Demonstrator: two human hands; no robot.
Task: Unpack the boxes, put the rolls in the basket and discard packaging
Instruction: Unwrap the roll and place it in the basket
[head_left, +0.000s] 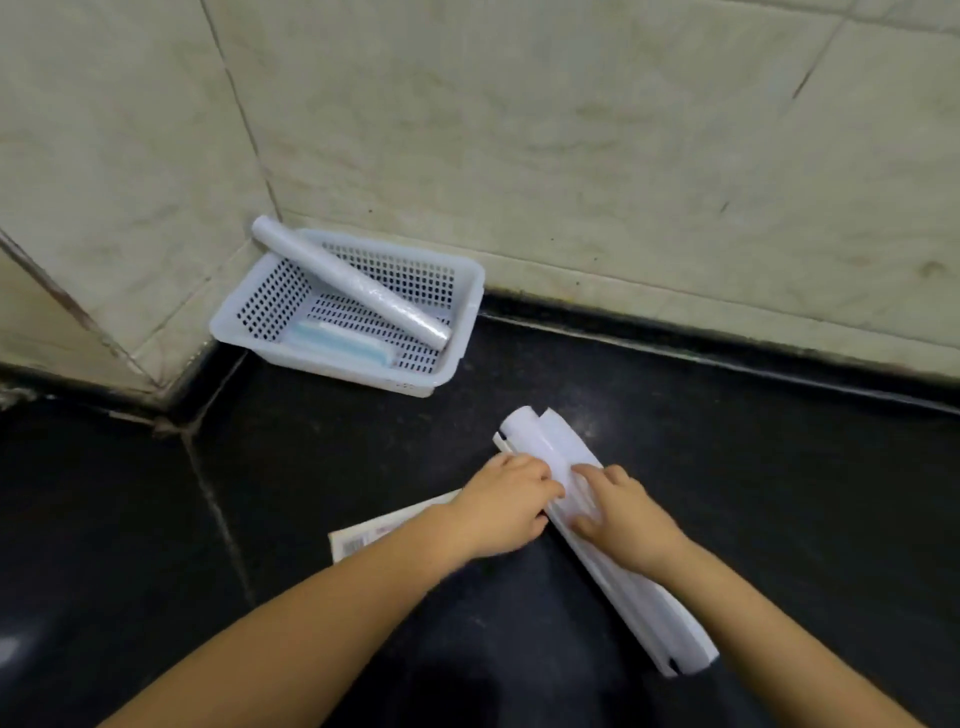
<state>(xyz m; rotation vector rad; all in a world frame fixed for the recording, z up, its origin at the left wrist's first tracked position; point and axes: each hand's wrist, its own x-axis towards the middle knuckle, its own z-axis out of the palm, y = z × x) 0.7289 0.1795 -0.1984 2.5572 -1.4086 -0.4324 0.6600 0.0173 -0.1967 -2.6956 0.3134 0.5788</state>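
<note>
A long white box (636, 597) lies open on the black counter, running from upper left to lower right. A white roll (524, 428) sticks out of its far end. My left hand (506, 506) grips the box's left side near that end. My right hand (621, 512) rests on top of the box with its fingers on the opened flap. A white perforated basket (260, 306) stands in the corner by the tiled wall. A clear-wrapped roll (353, 283) leans across it, one end over the far rim, and a pale blue pack (337, 343) lies on the basket's floor.
A flattened printed carton with a barcode (363, 540) lies on the counter, partly under my left forearm. Beige tiled walls close off the back and the left. A seam in the black counter (213, 499) runs toward the front.
</note>
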